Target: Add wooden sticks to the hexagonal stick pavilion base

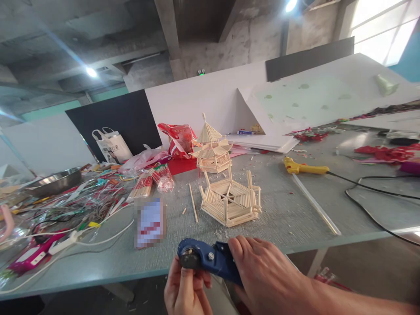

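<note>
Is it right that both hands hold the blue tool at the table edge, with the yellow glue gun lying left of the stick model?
Not quite. In the head view the yellow glue gun lies right of the stick model, not left. Both the left hand and right hand hold the blue tool.

— What colour was the tool point(210, 259) in the hands?
— Dark blue, with a black round end.
— And the glue gun point(303, 167)?
— Yellow, black cord; the stick pavilion point(230, 199) was pale wood on a grey-green table point(288, 210)
</note>
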Available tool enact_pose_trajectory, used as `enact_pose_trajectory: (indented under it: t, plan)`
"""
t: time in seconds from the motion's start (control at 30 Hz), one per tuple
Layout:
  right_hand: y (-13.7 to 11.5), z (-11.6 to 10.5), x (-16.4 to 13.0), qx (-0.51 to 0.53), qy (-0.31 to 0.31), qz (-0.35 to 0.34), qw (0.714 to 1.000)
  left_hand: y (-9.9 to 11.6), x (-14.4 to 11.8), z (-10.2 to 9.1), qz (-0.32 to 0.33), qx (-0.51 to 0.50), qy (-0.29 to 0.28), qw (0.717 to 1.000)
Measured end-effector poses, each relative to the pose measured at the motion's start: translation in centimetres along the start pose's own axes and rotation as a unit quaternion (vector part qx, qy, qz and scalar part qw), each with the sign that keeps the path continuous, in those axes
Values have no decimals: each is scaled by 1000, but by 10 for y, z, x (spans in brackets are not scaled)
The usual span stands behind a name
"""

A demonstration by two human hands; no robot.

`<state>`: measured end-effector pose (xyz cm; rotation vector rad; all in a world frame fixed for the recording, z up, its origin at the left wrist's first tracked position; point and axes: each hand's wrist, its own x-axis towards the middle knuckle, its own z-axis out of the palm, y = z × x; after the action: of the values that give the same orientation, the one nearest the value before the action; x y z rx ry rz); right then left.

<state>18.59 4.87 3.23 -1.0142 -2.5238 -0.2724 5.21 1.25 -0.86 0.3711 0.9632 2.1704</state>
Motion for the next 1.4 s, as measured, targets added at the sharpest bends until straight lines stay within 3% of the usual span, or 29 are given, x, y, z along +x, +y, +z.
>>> enact_pose_trajectory:
  t: [0.33, 0.67, 0.93, 1.2, 1.4]
  plan:
    - [-3, 6, -2, -33, 27, -6, 999, -5, -7, 11, 65, 15, 56, 996]
    - [6, 1, -3, -43, -27, -33, 998, -6, -5, 5, 54, 24, 31, 998]
    - [10, -16, 7, -13, -10, -20, 1000, -1, -4, 5, 34, 22, -11, 999]
    - [9, -5, 3, -49, 11, -53, 997, -4, -6, 8, 41, 29, 18, 999]
    - [9, 4, -1, -88, 26, -56, 994, -6, -8, 11, 56, 38, 1, 998]
